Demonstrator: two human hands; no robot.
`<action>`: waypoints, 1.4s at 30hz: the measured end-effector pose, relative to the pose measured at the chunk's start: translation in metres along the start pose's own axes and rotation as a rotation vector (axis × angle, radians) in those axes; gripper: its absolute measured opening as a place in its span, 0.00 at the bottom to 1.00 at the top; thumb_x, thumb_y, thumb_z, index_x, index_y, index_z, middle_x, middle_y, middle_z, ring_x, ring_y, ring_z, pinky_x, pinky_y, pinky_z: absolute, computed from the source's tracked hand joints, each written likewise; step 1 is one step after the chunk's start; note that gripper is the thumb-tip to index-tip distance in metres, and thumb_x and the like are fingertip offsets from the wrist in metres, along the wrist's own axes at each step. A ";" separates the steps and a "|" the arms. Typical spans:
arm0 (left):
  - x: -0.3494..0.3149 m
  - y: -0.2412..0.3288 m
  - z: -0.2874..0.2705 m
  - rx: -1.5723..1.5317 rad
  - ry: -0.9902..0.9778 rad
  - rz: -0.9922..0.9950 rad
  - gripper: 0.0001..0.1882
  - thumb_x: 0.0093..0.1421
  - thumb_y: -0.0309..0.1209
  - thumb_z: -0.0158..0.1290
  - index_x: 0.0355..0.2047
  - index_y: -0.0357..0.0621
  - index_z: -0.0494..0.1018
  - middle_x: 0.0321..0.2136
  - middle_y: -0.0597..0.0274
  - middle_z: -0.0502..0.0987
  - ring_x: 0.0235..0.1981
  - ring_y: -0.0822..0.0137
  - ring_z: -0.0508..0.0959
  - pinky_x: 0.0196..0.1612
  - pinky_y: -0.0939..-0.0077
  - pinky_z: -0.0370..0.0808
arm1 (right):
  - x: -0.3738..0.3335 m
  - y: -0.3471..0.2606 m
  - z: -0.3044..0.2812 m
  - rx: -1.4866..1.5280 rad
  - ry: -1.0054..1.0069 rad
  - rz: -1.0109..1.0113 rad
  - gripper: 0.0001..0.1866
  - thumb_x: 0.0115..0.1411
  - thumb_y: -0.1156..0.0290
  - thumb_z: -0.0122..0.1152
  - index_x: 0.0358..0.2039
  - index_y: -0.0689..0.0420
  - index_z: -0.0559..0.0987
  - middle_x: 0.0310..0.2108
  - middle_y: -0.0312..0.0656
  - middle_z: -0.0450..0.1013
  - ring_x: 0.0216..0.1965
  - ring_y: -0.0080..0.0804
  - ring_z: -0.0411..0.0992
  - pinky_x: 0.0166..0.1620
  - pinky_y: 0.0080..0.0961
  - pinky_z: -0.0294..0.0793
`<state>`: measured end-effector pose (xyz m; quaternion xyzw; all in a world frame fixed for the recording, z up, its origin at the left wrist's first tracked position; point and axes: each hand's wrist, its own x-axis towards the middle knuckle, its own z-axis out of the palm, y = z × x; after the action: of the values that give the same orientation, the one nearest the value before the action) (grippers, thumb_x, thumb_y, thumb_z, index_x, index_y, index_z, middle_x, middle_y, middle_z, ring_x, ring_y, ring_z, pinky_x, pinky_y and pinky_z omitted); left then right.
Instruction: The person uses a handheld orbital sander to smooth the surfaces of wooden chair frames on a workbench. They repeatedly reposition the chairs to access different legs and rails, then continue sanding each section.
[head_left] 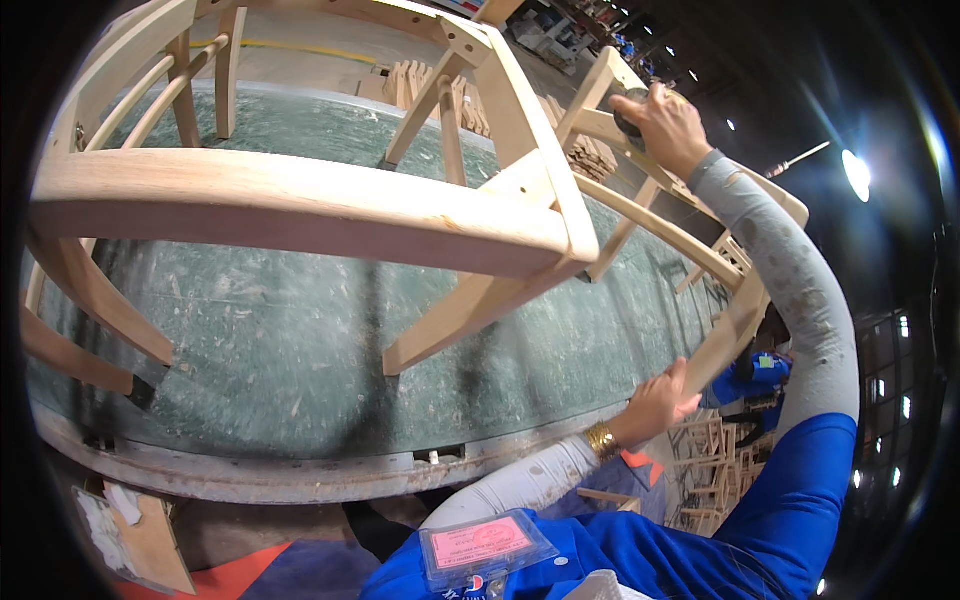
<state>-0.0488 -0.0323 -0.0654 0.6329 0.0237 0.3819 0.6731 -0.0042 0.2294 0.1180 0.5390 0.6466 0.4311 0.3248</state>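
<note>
Perhaps the chair (730, 335) twists if the right hand (670, 127), gripping a dark disc (628, 113), presses hard; the left hand's (652, 405) grip is unclear.

The near chair frame (300, 205) and right-hand chair frame (660, 228) are smooth, matt wood. The table (280, 340) has a scuffed top; its rim (270, 486), dimly seen, may be dull metal. The sleeves (800, 270) are matt cloth, the badge holder (434, 560) glossy plastic.

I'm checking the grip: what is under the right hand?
Partly under the right hand, a dark, rounded object shows by a wooden frame. The hand covers the rest, so its full shape cannot be told.
</note>
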 end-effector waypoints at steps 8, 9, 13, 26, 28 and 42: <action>-0.002 0.008 -0.005 -0.064 -0.003 -0.007 0.32 0.59 0.41 0.52 0.52 0.27 0.56 0.37 0.34 0.73 0.38 0.41 0.75 0.41 0.53 0.72 | 0.043 -0.020 0.057 -0.032 -0.169 0.004 0.25 0.56 0.71 0.51 0.54 0.35 0.70 0.35 0.52 0.69 0.33 0.43 0.76 0.31 0.34 0.77; 0.001 0.005 -0.006 -0.048 0.016 0.002 0.31 0.59 0.41 0.52 0.51 0.28 0.56 0.36 0.35 0.73 0.37 0.40 0.76 0.39 0.52 0.72 | 0.047 -0.019 0.049 -0.051 -0.171 -0.005 0.24 0.55 0.71 0.51 0.53 0.35 0.71 0.35 0.52 0.70 0.32 0.42 0.76 0.31 0.34 0.77; 0.007 0.000 -0.004 -0.027 0.082 0.022 0.28 0.58 0.41 0.53 0.47 0.29 0.57 0.34 0.34 0.73 0.33 0.39 0.76 0.34 0.53 0.74 | 0.046 -0.001 0.028 -0.048 -0.117 -0.054 0.25 0.54 0.72 0.53 0.52 0.36 0.71 0.33 0.50 0.70 0.28 0.40 0.76 0.29 0.33 0.77; -0.003 -0.007 -0.015 0.020 0.148 0.058 0.27 0.60 0.43 0.52 0.44 0.31 0.57 0.32 0.33 0.73 0.27 0.40 0.77 0.29 0.53 0.76 | 0.082 -0.021 0.068 -0.058 -0.013 0.096 0.13 0.58 0.68 0.53 0.43 0.41 0.76 0.32 0.49 0.69 0.35 0.39 0.75 0.28 0.31 0.77; -0.006 -0.007 -0.016 0.019 0.152 0.060 0.25 0.60 0.43 0.52 0.41 0.33 0.57 0.32 0.34 0.73 0.27 0.40 0.77 0.28 0.53 0.76 | 0.083 -0.011 0.074 -0.133 0.009 0.103 0.13 0.58 0.68 0.53 0.44 0.41 0.75 0.33 0.48 0.69 0.36 0.39 0.75 0.28 0.31 0.77; -0.017 -0.019 -0.014 0.048 0.149 0.082 0.29 0.58 0.44 0.54 0.44 0.29 0.59 0.32 0.37 0.72 0.27 0.44 0.77 0.27 0.60 0.76 | 0.102 -0.024 0.083 -0.135 0.026 0.144 0.16 0.54 0.68 0.56 0.45 0.41 0.75 0.34 0.48 0.69 0.34 0.40 0.76 0.26 0.32 0.78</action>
<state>-0.0590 -0.0277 -0.0923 0.6191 0.0569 0.4543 0.6380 0.0376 0.3448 0.0658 0.5554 0.5799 0.5028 0.3201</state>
